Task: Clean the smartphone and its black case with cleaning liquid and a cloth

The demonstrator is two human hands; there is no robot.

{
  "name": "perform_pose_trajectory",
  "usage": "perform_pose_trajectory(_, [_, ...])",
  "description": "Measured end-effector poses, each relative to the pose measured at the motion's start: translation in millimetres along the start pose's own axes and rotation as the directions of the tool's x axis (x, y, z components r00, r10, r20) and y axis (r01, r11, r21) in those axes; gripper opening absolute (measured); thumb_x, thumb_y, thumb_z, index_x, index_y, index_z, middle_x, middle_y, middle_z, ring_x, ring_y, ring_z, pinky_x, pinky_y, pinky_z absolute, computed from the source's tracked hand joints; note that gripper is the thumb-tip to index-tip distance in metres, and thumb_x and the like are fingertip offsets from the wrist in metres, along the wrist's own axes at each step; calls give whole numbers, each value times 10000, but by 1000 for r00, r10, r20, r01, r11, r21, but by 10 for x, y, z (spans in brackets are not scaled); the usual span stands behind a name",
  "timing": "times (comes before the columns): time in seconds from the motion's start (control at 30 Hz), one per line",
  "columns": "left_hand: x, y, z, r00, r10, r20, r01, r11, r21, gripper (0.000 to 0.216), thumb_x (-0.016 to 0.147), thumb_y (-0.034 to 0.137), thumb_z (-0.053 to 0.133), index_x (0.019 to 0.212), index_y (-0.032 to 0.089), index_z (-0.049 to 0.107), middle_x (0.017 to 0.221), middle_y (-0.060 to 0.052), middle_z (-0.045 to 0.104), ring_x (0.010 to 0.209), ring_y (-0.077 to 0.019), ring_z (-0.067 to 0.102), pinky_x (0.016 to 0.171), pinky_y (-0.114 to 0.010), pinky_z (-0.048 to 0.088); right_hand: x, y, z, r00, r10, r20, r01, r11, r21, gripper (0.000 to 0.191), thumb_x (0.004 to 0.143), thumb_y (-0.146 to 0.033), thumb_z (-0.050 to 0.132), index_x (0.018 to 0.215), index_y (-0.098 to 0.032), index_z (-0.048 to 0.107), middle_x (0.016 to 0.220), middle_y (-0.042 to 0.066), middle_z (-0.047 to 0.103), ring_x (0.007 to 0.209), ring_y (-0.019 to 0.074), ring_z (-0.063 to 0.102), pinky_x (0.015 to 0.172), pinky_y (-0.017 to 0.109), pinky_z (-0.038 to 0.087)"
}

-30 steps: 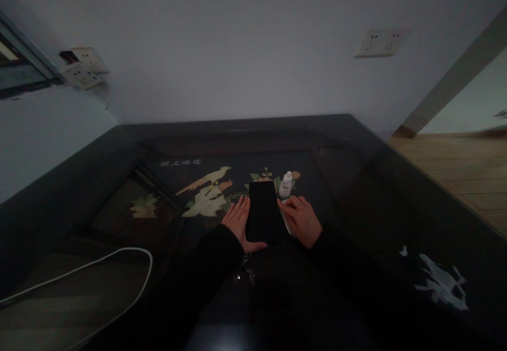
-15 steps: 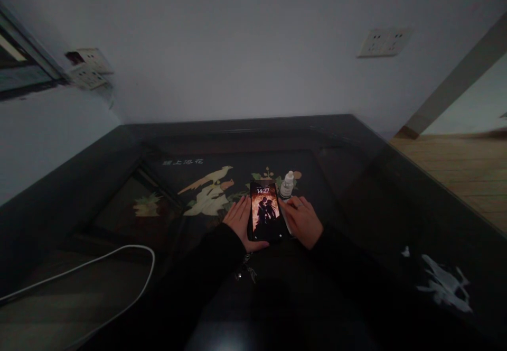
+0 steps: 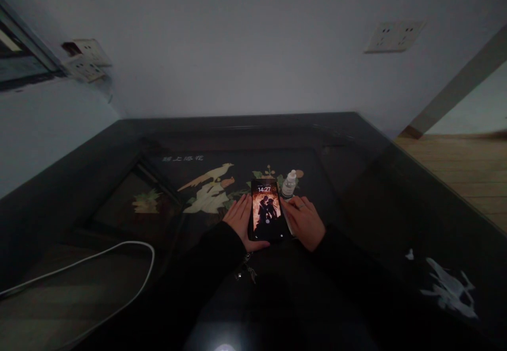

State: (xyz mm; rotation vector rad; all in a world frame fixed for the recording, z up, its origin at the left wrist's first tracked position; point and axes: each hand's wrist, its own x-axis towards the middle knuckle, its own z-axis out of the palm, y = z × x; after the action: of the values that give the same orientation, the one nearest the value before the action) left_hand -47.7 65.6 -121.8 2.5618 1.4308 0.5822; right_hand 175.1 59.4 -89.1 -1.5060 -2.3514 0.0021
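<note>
A smartphone (image 3: 266, 214) with a lit lock screen reading 14:27 lies face up on the dark glossy table (image 3: 245, 129). Along its left edge my left hand (image 3: 241, 223) lies flat, fingers stretched out, with the thumb against the phone's lower edge. My right hand (image 3: 304, 221) is closed at the phone's right edge, its fingertips curled and touching that side. A pale flat thing shows partly under those fingers; its kind is hidden. Just beyond the right hand stands a small white dropper bottle (image 3: 290, 183), upright. A metallic charm (image 3: 247, 273) lies below the phone.
A white cable (image 3: 152, 256) loops across the left side. Pale inlaid birds and flowers (image 3: 212, 195) decorate the tabletop. Wall sockets (image 3: 395, 36) sit above the table at the back right, with more sockets (image 3: 89, 60) at the left. Wooden floor (image 3: 455, 166) shows beyond the right edge.
The view has shifted slightly. A small round icon now shows near the lower middle of the phone screen. Both hands keep nearly the same places around the phone.
</note>
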Motion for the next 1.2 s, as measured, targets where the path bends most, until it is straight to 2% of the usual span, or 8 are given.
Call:
perform_pose_trajectory(0.4, [25, 42, -61, 995, -38, 87, 39, 999, -13, 1217, 474, 731, 554, 1358, -30, 204, 1408, -249, 268, 1318, -351, 221, 1061, -526, 207, -11, 13, 14, 1000, 7, -11, -7, 1000, 7, 362, 861, -156, 412, 1201, -162, 537, 923, 94, 563, 841, 216, 441, 727, 328, 363])
perform_pose_trajectory(0.87, [21, 33, -46, 998, -35, 55, 37, 999, -20, 1215, 471, 739, 550, 1348, -40, 234, 1397, -248, 294, 1312, -348, 240, 1059, -517, 214, 0, 17, 5, 1000, 14, 7, -14, 1000, 11, 362, 876, -189, 395, 1212, -176, 531, 937, 90, 564, 844, 217, 433, 729, 327, 362])
perform_pose_trajectory(1.03, [47, 6, -42, 995, -54, 88, 57, 998, -35, 1220, 464, 724, 566, 1359, -26, 213, 1401, -243, 289, 1312, -349, 241, 1054, -517, 226, 3, 13, 6, 1000, 26, 2, -26, 1000, -11, 352, 878, -200, 399, 1201, -204, 540, 913, 82, 568, 830, 216, 433, 700, 321, 355])
perform_pose_trajectory(1.2, [52, 34, -24, 996, -66, 60, 67, 998, -16, 1206, 472, 709, 579, 1344, -49, 233, 1392, -263, 293, 1303, -350, 260, 1063, -499, 224, 19, -24, 34, 1000, 10, -20, -10, 1000, -25, 364, 870, -202, 419, 1220, -167, 515, 970, 92, 575, 871, 232, 439, 718, 340, 356])
